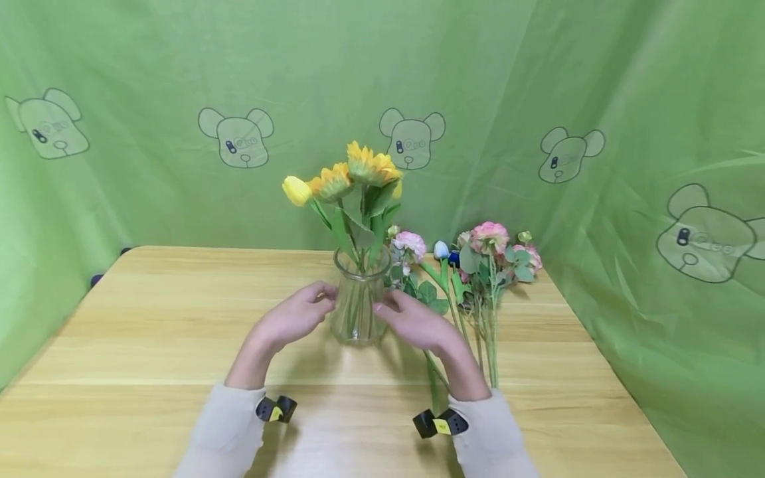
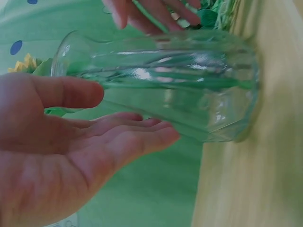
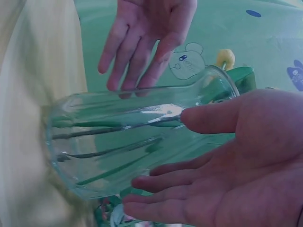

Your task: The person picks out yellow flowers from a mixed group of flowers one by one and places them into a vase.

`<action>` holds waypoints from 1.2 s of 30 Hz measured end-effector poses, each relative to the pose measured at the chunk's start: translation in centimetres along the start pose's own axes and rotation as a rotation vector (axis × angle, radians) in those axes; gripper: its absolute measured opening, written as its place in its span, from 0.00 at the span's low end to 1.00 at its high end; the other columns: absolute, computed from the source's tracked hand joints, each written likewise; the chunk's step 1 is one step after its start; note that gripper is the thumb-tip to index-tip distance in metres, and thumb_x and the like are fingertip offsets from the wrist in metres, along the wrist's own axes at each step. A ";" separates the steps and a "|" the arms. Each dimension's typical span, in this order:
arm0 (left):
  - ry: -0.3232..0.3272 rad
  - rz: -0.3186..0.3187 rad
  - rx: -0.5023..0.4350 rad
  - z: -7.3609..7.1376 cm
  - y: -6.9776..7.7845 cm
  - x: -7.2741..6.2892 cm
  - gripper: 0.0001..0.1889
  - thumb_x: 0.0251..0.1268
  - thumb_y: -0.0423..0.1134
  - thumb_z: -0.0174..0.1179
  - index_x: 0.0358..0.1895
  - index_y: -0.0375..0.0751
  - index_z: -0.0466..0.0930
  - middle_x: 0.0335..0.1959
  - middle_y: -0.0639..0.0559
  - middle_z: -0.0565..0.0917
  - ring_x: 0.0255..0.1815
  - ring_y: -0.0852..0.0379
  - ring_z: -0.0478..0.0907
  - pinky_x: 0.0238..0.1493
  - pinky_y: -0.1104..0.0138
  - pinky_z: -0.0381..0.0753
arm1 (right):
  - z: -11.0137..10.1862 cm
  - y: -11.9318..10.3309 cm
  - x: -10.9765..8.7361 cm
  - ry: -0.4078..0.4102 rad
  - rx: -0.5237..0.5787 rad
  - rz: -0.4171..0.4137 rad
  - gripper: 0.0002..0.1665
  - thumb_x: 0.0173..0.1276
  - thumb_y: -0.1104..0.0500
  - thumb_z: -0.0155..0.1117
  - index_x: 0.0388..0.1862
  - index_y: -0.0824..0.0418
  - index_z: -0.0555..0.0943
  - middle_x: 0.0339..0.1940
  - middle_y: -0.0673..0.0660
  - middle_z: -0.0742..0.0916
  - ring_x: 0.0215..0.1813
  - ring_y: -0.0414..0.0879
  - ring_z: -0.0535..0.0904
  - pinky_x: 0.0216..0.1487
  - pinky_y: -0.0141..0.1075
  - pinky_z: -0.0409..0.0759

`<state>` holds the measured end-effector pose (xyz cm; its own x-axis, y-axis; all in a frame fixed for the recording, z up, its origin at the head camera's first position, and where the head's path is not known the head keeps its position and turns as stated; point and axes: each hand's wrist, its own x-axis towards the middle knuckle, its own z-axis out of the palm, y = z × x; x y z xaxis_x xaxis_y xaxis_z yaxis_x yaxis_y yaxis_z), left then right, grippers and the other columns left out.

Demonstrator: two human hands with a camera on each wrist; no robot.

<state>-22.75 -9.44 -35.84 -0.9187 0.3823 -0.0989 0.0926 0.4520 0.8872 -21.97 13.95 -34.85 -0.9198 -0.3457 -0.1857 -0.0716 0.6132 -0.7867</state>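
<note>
A clear glass vase stands upright on the table, with green stems visible through its wall. Two sunflowers and yellow tulips rise out of its mouth. On the vase's left side is my left hand, fingers extended and relaxed close by the glass. My right hand mirrors it on the other side, its thumb overlapping the glass in the right wrist view and its fingers nearly straight. Neither hand curls round the vase.
Right of the vase lie pink flowers, a pale pink bloom and a white-blue tulip, their long stems reaching toward the right forearm. A green curtain with bear prints surrounds the wooden table.
</note>
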 end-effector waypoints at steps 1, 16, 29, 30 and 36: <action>0.007 0.000 -0.018 0.1 -0.2 0.2 0.24 0.80 0.38 0.44 0.72 0.29 0.64 0.72 0.33 0.70 0.72 0.34 0.69 0.75 0.40 0.68 | 0.1 0.1 0.2 0.007 0.004 0.000 0.39 0.83 0.48 0.47 0.79 0.72 0.54 0.78 0.73 0.65 0.78 0.69 0.62 0.79 0.61 0.63; 0.026 -0.012 -0.230 1.7 -2.0 2.3 0.37 0.76 0.35 0.48 0.83 0.44 0.44 0.84 0.44 0.49 0.83 0.39 0.48 0.83 0.43 0.50 | 1.3 2.1 2.4 0.058 0.121 0.007 0.51 0.79 0.45 0.54 0.85 0.58 0.36 0.85 0.63 0.48 0.84 0.63 0.45 0.84 0.58 0.44; -0.011 -0.030 -0.268 2.0 -2.4 2.4 0.39 0.79 0.44 0.48 0.83 0.57 0.35 0.85 0.53 0.36 0.85 0.48 0.33 0.84 0.44 0.38 | 2.0 2.2 3.1 0.098 0.246 0.076 0.52 0.75 0.59 0.55 0.84 0.56 0.35 0.85 0.66 0.47 0.84 0.63 0.44 0.84 0.57 0.44; -0.012 -0.028 -0.259 2.0 -2.3 2.4 0.39 0.79 0.45 0.48 0.83 0.57 0.36 0.85 0.53 0.37 0.85 0.48 0.33 0.84 0.44 0.38 | 2.0 2.1 3.0 0.101 0.238 0.078 0.52 0.74 0.59 0.55 0.84 0.57 0.35 0.85 0.66 0.48 0.84 0.63 0.45 0.84 0.58 0.45; -0.019 -0.034 -0.234 1.5 -2.0 2.0 0.38 0.77 0.41 0.48 0.84 0.53 0.40 0.85 0.52 0.40 0.85 0.48 0.34 0.84 0.43 0.38 | 1.9 1.7 2.5 0.093 0.201 0.071 0.51 0.75 0.56 0.56 0.84 0.60 0.37 0.84 0.69 0.51 0.83 0.65 0.48 0.83 0.60 0.49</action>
<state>-24.22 -8.38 -38.44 -0.9120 0.3866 -0.1371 -0.0317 0.2666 0.9633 -23.65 12.76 -37.74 -0.9521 -0.2343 -0.1966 0.0638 0.4766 -0.8768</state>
